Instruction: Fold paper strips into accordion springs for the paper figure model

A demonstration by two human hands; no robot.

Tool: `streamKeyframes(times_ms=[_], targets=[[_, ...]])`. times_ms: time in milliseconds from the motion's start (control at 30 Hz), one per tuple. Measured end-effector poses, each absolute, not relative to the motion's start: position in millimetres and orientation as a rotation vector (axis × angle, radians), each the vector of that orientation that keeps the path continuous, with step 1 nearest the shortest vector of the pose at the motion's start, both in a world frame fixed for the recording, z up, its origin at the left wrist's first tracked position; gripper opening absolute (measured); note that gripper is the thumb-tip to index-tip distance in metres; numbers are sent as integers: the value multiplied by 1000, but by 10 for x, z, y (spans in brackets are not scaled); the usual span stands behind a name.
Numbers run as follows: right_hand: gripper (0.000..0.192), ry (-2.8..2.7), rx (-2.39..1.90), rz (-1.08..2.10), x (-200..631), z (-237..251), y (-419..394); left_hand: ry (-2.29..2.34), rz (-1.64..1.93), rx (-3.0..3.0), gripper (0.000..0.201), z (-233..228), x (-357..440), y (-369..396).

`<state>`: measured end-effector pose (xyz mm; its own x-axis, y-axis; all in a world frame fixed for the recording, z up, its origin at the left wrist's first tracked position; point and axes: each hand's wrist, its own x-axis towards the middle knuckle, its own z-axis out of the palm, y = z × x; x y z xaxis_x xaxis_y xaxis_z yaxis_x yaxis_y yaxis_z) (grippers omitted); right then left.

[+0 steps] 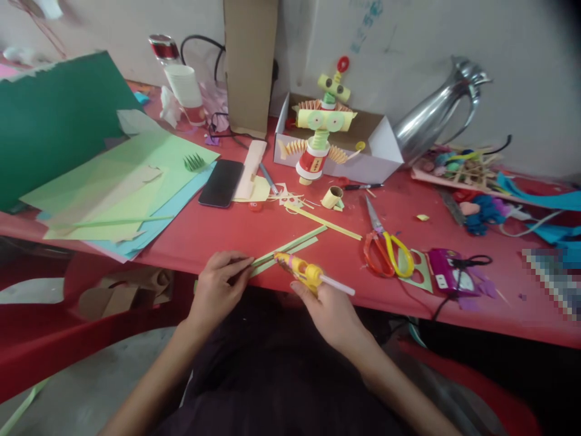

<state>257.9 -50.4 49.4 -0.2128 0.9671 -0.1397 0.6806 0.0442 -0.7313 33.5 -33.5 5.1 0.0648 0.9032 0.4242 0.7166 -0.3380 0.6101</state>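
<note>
A green paper strip is pinched at its near end by the left hand (table edge); a yellow glue gun is gripped by the right hand, nozzle at the strip.

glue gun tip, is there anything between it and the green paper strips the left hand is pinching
Nothing visible. The glue gun in the right hand points its nozzle right at the green paper strips, beside the left hand.
</note>
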Motion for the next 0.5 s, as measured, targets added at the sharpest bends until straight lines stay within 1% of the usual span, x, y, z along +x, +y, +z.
streamKeyframes(times_ms=[200, 367, 500], targets=[[35, -1945, -1609, 1060, 2496, 516, -536, 1562, 1072, 2142, 24, 68, 290, -360], [32, -1942, -1526, 1148, 2470, 507, -547, 1546, 1041, 2154, 28, 62, 269, -367], [34, -1894, -1572, 1124, 2466, 505, -551, 1542, 1060, 2163, 28, 40, 266, -368]])
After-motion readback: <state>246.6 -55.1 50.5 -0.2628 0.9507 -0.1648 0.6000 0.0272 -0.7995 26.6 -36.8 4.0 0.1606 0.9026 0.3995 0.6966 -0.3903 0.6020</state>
